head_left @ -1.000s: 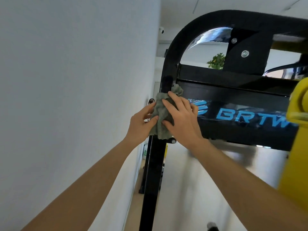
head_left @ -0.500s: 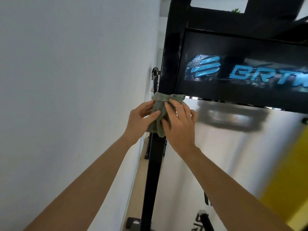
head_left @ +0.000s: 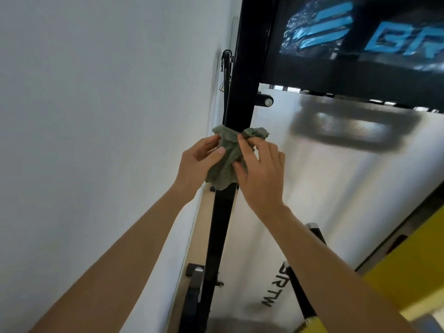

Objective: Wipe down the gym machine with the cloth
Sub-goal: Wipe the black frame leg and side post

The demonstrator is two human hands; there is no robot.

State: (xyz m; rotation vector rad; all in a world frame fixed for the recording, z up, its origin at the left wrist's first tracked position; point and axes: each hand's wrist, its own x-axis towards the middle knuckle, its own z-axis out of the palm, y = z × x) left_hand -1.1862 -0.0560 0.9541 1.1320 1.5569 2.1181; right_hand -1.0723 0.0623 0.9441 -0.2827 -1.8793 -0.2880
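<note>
A grey-green cloth point(head_left: 227, 159) is wrapped round the black upright post point(head_left: 242, 87) of the gym machine. My left hand point(head_left: 197, 162) grips the cloth from the post's left side, thumb pressed on its front. My right hand point(head_left: 260, 171) holds it from the right, fingers curled over the fabric. A bunched corner of the cloth sticks out above my right fingers. The part of the post under the cloth is hidden.
A white wall point(head_left: 96, 116) stands close on the left. A black panel with a blue logo point(head_left: 336, 32) crosses the top right, a glossy white shield point(head_left: 336, 188) below it. A yellow part point(head_left: 413, 272) sits at the lower right, a black bar point(head_left: 300, 292) beside it.
Both hands have slid the cloth down the post, away from the logo panel. The view has tipped downward, bringing the machine's base into sight.
</note>
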